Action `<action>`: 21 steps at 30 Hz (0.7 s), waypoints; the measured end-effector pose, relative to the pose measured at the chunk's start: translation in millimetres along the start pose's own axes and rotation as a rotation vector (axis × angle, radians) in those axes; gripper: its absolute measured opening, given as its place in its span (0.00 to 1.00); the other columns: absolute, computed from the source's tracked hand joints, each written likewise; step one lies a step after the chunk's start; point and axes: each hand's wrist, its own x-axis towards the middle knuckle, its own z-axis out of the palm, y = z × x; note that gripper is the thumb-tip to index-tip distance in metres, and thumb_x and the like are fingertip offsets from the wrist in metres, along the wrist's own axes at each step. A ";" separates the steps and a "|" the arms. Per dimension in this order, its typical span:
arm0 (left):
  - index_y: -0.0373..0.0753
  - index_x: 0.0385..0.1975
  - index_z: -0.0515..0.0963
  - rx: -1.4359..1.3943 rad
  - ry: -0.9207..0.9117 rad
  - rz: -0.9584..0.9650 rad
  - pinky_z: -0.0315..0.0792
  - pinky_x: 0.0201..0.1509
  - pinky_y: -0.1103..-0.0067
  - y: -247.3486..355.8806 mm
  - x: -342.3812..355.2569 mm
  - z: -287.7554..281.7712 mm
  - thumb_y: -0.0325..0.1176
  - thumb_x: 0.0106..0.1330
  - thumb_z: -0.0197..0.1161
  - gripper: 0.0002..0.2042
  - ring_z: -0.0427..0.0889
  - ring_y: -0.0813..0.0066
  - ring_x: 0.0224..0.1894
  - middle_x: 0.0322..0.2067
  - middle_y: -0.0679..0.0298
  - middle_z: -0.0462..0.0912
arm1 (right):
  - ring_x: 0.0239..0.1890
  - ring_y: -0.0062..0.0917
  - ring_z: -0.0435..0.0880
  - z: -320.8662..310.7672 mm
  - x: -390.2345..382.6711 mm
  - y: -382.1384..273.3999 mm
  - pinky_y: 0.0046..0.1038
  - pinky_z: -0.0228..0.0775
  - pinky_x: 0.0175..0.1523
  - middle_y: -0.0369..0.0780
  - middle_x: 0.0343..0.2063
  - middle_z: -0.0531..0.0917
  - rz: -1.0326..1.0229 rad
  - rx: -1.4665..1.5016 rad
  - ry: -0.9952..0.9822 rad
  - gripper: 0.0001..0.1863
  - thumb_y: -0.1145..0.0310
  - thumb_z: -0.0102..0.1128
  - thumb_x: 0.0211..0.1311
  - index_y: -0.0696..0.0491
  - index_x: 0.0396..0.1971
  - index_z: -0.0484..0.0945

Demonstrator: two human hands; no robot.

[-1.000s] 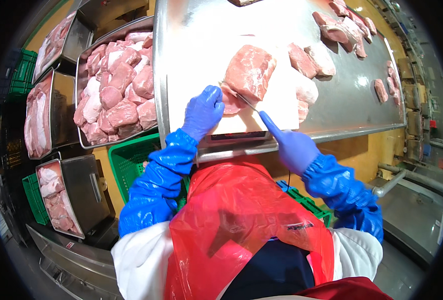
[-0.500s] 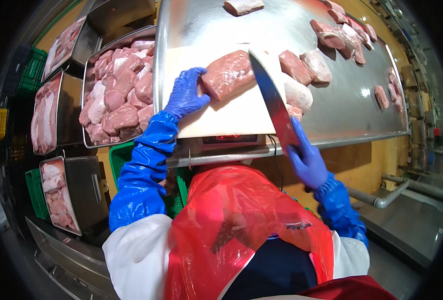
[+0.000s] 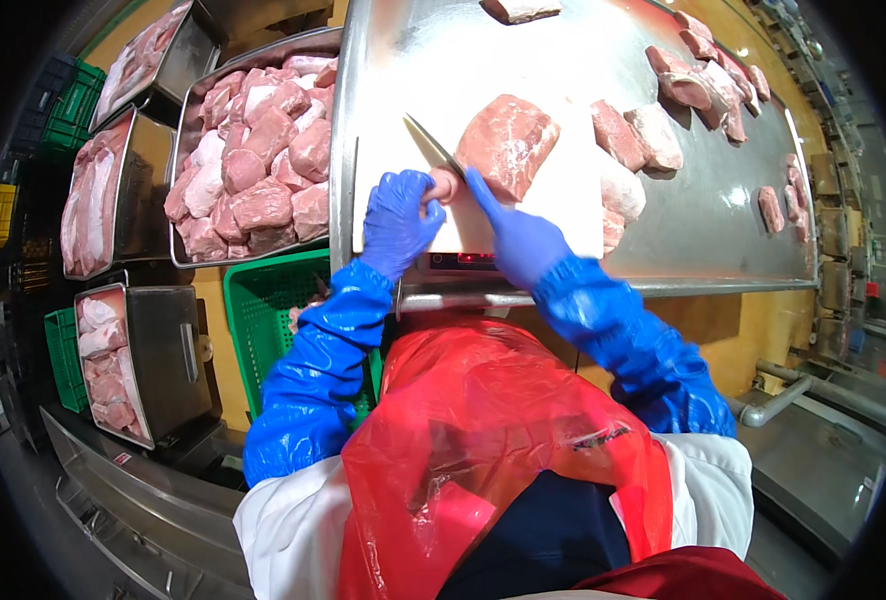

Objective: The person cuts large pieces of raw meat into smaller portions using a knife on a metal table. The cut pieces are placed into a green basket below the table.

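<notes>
My left hand, in a purple-blue glove, curls its fingers round a small pink piece of meat at the left of the white cutting board. In my right hand, gloved alike, is a large knife. Its blade points up and left, passing between the small piece and a larger block of meat. The handle is mostly hidden by my fingers. The block lies flat on the board, just right of the blade, with neither hand holding it.
A steel table carries the board, with several meat pieces beside its right edge and others farther right. At left stand a heaped meat tray, more steel trays and a green basket. A red-lit display sits below the board.
My right hand has swung the knife left across the board. My left hand has left the large block, which now lies turned more upright, and grips a small piece. The view has shifted slightly.
</notes>
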 end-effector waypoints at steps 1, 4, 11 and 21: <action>0.41 0.39 0.76 -0.010 0.008 0.000 0.71 0.46 0.59 -8.2 7.0 -1.5 0.31 0.54 0.64 0.12 0.76 0.50 0.42 0.36 0.55 0.78 | 0.30 0.50 0.85 -4.2 -23.0 4.7 0.48 0.76 0.36 0.53 0.33 0.85 0.046 -0.018 -0.090 0.49 0.79 0.53 0.57 0.40 0.78 0.43; 0.35 0.35 0.77 -0.409 -0.031 -0.447 0.77 0.41 0.68 -29.4 50.4 -35.9 0.29 0.59 0.60 0.07 0.82 0.56 0.35 0.30 0.51 0.80 | 0.27 0.49 0.84 -26.5 -104.2 25.7 0.48 0.76 0.33 0.53 0.29 0.84 0.061 -0.126 -0.238 0.47 0.78 0.54 0.59 0.42 0.78 0.46; 0.32 0.43 0.76 -0.048 0.368 -0.451 0.74 0.46 0.74 -50.1 -128.1 -82.0 0.26 0.63 0.65 0.11 0.79 0.72 0.40 0.39 0.59 0.80 | 0.30 0.48 0.85 -32.5 -153.4 102.9 0.41 0.77 0.36 0.55 0.32 0.83 0.057 0.404 0.132 0.36 0.78 0.55 0.66 0.44 0.74 0.59; 0.46 0.51 0.82 0.141 -0.162 0.590 0.70 0.64 0.62 91.4 115.1 31.3 0.45 0.62 0.64 0.19 0.76 0.52 0.60 0.55 0.56 0.81 | 0.27 0.13 0.74 -28.0 -109.0 112.2 0.15 0.68 0.26 0.35 0.34 0.79 0.373 1.297 0.552 0.33 0.73 0.52 0.73 0.51 0.75 0.54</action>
